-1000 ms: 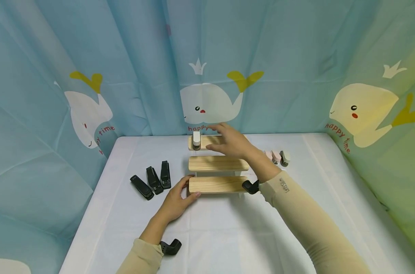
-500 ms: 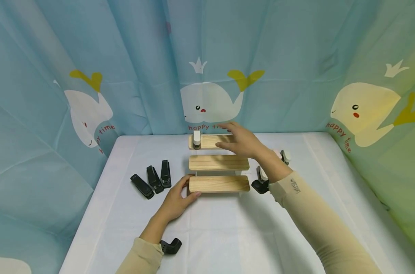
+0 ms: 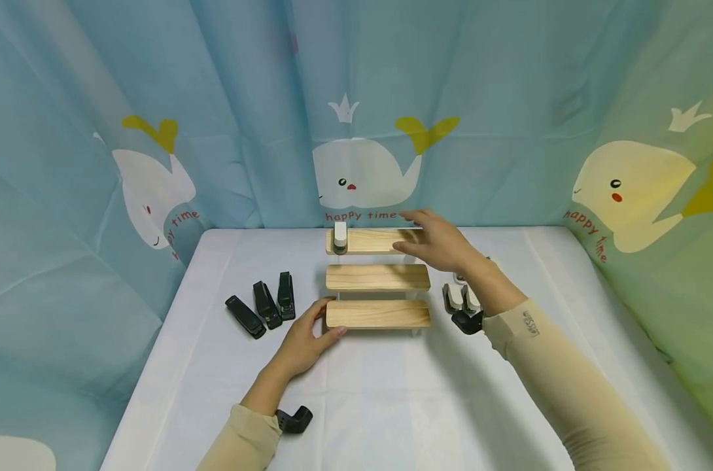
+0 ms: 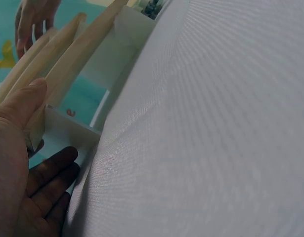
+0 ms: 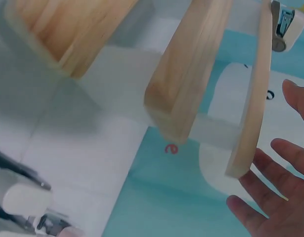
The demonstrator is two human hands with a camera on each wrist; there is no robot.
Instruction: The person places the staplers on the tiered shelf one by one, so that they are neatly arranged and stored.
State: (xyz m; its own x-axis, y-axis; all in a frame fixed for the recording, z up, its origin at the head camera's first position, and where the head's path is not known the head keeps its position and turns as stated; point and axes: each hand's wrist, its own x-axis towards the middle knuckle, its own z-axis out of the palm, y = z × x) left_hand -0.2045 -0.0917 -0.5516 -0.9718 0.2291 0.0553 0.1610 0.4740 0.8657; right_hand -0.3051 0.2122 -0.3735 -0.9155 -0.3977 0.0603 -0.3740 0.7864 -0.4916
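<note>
A three-tier wooden display stand (image 3: 378, 278) with pale planks stands mid-table in the head view. My left hand (image 3: 302, 343) holds the left end of its lowest plank (image 3: 378, 314). In the left wrist view the thumb (image 4: 28, 101) lies along the plank and several fingers hang below. A small white stapler (image 3: 340, 237) stands on the left of the top plank (image 3: 374, 241). My right hand (image 3: 435, 241) is at that plank's right end, fingers apart and holding nothing. In the right wrist view its fingertips are right by the plank's end, away from the stapler (image 5: 287, 25).
Three long black stapler-like things (image 3: 266, 305) lie left of the stand. Right of it, several small white staplers (image 3: 454, 297) sit on the table, partly behind the right wrist. A blue whale-print curtain (image 3: 262, 118) hangs behind the white-covered table (image 3: 362, 399).
My right hand has moved right along the top plank, away from the white stapler, uncovering more of the plank. The left hand stays at the lowest plank's end.
</note>
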